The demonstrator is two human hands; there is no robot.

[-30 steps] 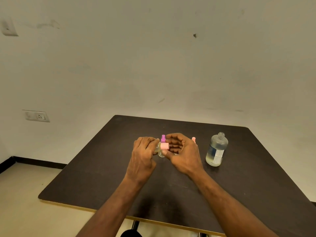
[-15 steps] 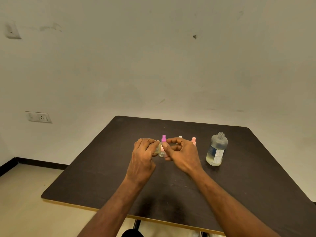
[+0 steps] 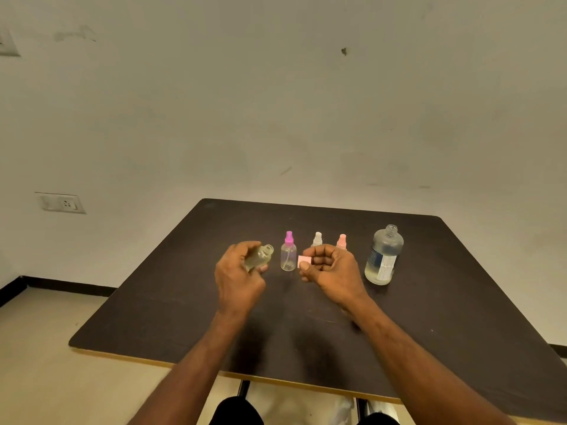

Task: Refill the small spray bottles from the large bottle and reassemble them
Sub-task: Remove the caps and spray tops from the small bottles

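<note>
left hand [image 3: 237,273] wrapped round small clear bottle [image 3: 260,256], cap off, open neck tilted toward right, held just above dark table [image 3: 460,317]
right hand [image 3: 331,269] curled, pinching pale pink spray cap [image 3: 304,260]
hands apart, magenta-top spray bottle [image 3: 288,254] standing between them
white-top bottle [image 3: 317,239] and peach-top bottle [image 3: 341,241] half hidden behind right hand
large bottle [image 3: 383,256] uncapped, upright at far right, partly full

three capped spray bottles [image 3: 288,255] in a row on table [image 3: 184,302], large bottle [image 3: 383,256] at their right
</note>
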